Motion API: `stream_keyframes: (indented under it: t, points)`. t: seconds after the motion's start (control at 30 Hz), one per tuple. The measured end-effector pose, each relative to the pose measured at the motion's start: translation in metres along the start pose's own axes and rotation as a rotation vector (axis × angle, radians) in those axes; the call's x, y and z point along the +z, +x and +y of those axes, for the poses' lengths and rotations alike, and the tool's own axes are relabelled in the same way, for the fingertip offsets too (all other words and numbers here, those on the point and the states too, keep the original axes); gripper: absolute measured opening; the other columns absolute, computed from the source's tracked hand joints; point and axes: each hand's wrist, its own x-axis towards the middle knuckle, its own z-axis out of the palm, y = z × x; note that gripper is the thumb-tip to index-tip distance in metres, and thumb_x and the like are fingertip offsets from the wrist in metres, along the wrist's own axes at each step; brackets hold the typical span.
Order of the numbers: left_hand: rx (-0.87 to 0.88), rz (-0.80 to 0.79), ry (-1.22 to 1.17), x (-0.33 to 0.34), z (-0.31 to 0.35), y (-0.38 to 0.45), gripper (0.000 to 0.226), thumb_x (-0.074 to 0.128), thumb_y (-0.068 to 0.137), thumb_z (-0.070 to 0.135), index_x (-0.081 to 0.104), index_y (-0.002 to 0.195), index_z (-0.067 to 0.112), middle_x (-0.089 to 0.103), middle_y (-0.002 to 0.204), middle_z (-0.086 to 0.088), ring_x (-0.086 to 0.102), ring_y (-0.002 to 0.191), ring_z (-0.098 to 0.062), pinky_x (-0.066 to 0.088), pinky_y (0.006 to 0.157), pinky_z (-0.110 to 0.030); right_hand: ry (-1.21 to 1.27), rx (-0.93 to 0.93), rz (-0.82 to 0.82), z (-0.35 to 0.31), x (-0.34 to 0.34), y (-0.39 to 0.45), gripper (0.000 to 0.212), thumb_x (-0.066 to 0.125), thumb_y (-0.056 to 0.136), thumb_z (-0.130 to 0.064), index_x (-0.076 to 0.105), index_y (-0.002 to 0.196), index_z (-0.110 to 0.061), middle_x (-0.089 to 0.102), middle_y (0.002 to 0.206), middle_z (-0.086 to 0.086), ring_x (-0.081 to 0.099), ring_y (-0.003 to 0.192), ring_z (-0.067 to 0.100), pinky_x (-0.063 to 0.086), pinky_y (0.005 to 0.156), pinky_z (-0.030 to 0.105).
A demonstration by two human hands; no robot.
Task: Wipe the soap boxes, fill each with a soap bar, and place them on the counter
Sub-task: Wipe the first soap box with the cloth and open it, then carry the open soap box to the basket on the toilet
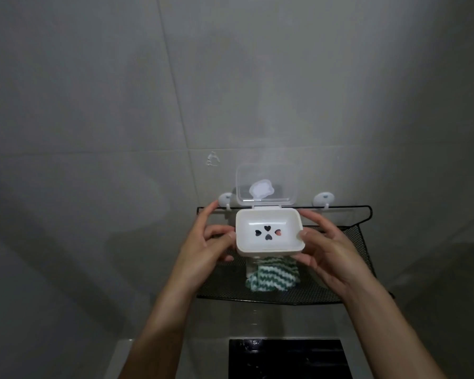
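Observation:
A white soap box is held up in front of a grey tiled wall, above a black mesh shelf. Its clear lid stands open and upright at the back. The inner tray is empty and shows heart-shaped drain holes. My left hand grips the box's left side, thumb on the rim. My right hand grips its right side, thumb on the rim. A green and white striped cloth lies on the shelf under the box. No soap bar is in view.
Two white wall hooks hold the shelf's back rail. Another white object stands partly hidden under the box. A black surface sits in a pale counter at the bottom.

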Motion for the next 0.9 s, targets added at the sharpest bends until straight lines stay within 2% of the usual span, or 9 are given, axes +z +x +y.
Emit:
stream_keyframes:
  t: [0.13, 0.27, 0.33, 0.4, 0.5, 0.6, 0.67, 0.77, 0.9]
  points:
    - [0.028, -0.030, -0.007, -0.005, 0.000, -0.003, 0.079, 0.056, 0.089, -0.010, 0.036, 0.148, 0.037, 0.066, 0.104, -0.013, 0.063, 0.072, -0.012, 0.056, 0.063, -0.036, -0.088, -0.030, -0.086, 0.004, 0.018, -0.004, 0.056, 0.056, 0.088, 0.013, 0.062, 0.131, -0.023, 0.071, 0.106, 0.021, 0.071, 0.094, 0.035, 0.063, 0.076, 0.044]
    - [0.030, -0.045, 0.031, -0.021, 0.006, -0.012, 0.089, 0.052, 0.084, -0.017, 0.034, 0.148, 0.042, 0.064, 0.093, -0.011, 0.057, 0.070, -0.021, 0.051, 0.060, -0.037, -0.244, -0.041, -0.168, 0.003, 0.031, -0.005, 0.068, 0.053, 0.086, 0.016, 0.059, 0.134, -0.031, 0.069, 0.091, 0.012, 0.068, 0.083, 0.025, 0.060, 0.070, 0.039]
    - [0.025, -0.057, 0.064, -0.028, 0.009, -0.019, 0.091, 0.054, 0.081, -0.016, 0.033, 0.149, 0.041, 0.062, 0.099, -0.017, 0.056, 0.070, -0.025, 0.050, 0.063, -0.041, -0.312, -0.039, -0.201, 0.001, 0.039, -0.005, 0.071, 0.053, 0.086, 0.017, 0.058, 0.135, -0.034, 0.067, 0.087, 0.008, 0.067, 0.081, 0.022, 0.058, 0.068, 0.039]
    - [0.028, -0.027, 0.076, -0.034, 0.011, -0.026, 0.092, 0.057, 0.076, -0.009, 0.032, 0.150, 0.039, 0.059, 0.107, -0.020, 0.059, 0.070, -0.022, 0.051, 0.062, -0.040, -0.361, -0.035, -0.245, -0.003, 0.049, -0.002, 0.072, 0.053, 0.086, 0.017, 0.059, 0.134, -0.036, 0.065, 0.094, 0.016, 0.065, 0.087, 0.026, 0.058, 0.070, 0.040]
    - [0.049, 0.076, 0.065, -0.042, 0.012, -0.038, 0.085, 0.057, 0.077, -0.004, 0.039, 0.147, 0.040, 0.059, 0.108, -0.015, 0.064, 0.074, -0.017, 0.054, 0.062, -0.033, -0.418, -0.028, -0.329, -0.004, 0.064, 0.006, 0.072, 0.052, 0.087, 0.017, 0.057, 0.135, -0.035, 0.065, 0.107, 0.025, 0.065, 0.092, 0.029, 0.057, 0.072, 0.044]
    - [0.046, 0.222, 0.056, -0.047, 0.015, -0.052, 0.077, 0.059, 0.073, 0.007, 0.048, 0.142, 0.039, 0.066, 0.098, 0.003, 0.066, 0.074, -0.017, 0.055, 0.064, -0.032, -0.448, -0.002, -0.428, -0.001, 0.073, 0.016, 0.070, 0.051, 0.088, 0.017, 0.058, 0.135, -0.035, 0.073, 0.105, 0.009, 0.071, 0.087, 0.020, 0.059, 0.064, 0.035]
    - [0.062, 0.306, 0.059, -0.047, 0.016, -0.062, 0.073, 0.059, 0.076, 0.002, 0.051, 0.140, 0.036, 0.068, 0.092, 0.010, 0.066, 0.070, -0.017, 0.057, 0.063, -0.030, -0.465, 0.011, -0.495, 0.001, 0.078, 0.021, 0.070, 0.052, 0.088, 0.017, 0.060, 0.130, -0.038, 0.074, 0.104, 0.003, 0.073, 0.085, 0.015, 0.057, 0.060, 0.029]
    - [0.059, 0.429, 0.058, -0.043, 0.016, -0.080, 0.072, 0.058, 0.082, -0.011, 0.052, 0.140, 0.032, 0.066, 0.093, 0.008, 0.065, 0.068, -0.017, 0.056, 0.061, -0.028, -0.499, 0.034, -0.596, 0.002, 0.082, 0.027, 0.071, 0.052, 0.087, 0.017, 0.062, 0.127, -0.041, 0.074, 0.101, 0.001, 0.074, 0.085, 0.015, 0.056, 0.061, 0.027]
    - [0.026, 0.590, 0.039, -0.027, 0.017, -0.110, 0.074, 0.060, 0.071, 0.001, 0.055, 0.137, 0.035, 0.065, 0.097, 0.000, 0.066, 0.067, -0.020, 0.056, 0.060, -0.030, -0.526, 0.078, -0.731, 0.005, 0.085, 0.028, 0.073, 0.055, 0.087, 0.016, 0.058, 0.136, -0.037, 0.071, 0.109, 0.010, 0.073, 0.091, 0.021, 0.057, 0.064, 0.030]
